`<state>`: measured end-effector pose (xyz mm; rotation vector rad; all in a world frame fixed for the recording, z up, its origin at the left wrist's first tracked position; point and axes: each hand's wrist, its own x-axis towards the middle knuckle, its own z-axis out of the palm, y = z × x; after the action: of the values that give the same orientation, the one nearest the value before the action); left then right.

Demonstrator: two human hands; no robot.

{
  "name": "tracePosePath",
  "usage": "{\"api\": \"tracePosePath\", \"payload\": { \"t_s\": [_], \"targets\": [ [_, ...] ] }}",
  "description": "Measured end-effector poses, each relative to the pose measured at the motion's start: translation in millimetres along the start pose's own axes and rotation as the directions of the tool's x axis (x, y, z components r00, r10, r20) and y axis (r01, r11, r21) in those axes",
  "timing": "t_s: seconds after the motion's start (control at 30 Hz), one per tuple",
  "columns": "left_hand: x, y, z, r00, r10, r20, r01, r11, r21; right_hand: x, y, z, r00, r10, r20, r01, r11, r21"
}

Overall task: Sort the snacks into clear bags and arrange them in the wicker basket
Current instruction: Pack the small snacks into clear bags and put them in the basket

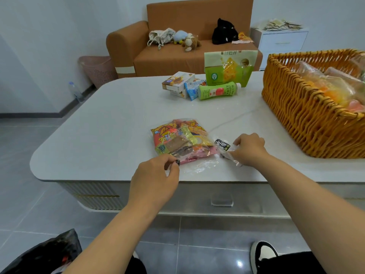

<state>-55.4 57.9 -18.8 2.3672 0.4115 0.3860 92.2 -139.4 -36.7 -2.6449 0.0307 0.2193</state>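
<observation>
1. Our left hand [156, 171] pinches the near-left edge of the clear bag [183, 143]; fingers curled on the plastic.
2. Our right hand [248, 149] grips the bag's right end, fingers curled round crumpled plastic next to a small black packet [222, 144].
3. The bag lies flat on the tabletop [98, 131] near its front edge, stuffed w/ orange, yellow, brown & pink snack packs.
4. Wicker basket [308, 115] sits at the right, well apart from the bag, already holding several filled clear bags.
5. Farther back on the tabletop: snack boxes [177, 82], a blue pack [192, 90], a green bottle [217, 90] lying on its side, a green pouch [229, 68] standing upright behind it.
6. Nothing lies btwn bag & basket; bare tabletop there.
7. Beyond: brown sofa [177, 54] w/ soft toys, white cabinet [282, 42], pink bin [96, 70].
</observation>
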Motion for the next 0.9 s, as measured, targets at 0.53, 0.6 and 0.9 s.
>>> {"api": "tracePosePath", "payload": {
  "t_s": [0.53, 0.6, 0.9],
  "targets": [
    [-4.7, 0.5, -5.3, 0.999, 0.032, 0.021, -0.033, 0.999, 0.032, -109.0, 16.3, -53.0, 0.787, 0.003, 0.617, -0.222, 0.934, 0.280],
    [-5.4, 1.2, -3.7, 0.999, 0.038, 0.021, -0.039, 0.998, 0.047, -114.4, 11.0, -35.4, 0.775, -0.081, 0.626, -0.306, 0.819, 0.486],
    [-5.4, 8.1, -0.6, 0.999, 0.053, -0.002, -0.053, 0.998, 0.046, -102.8, -35.1, 28.6, 0.871, -0.060, 0.488, -0.471, 0.186, 0.862]
  ]
}}
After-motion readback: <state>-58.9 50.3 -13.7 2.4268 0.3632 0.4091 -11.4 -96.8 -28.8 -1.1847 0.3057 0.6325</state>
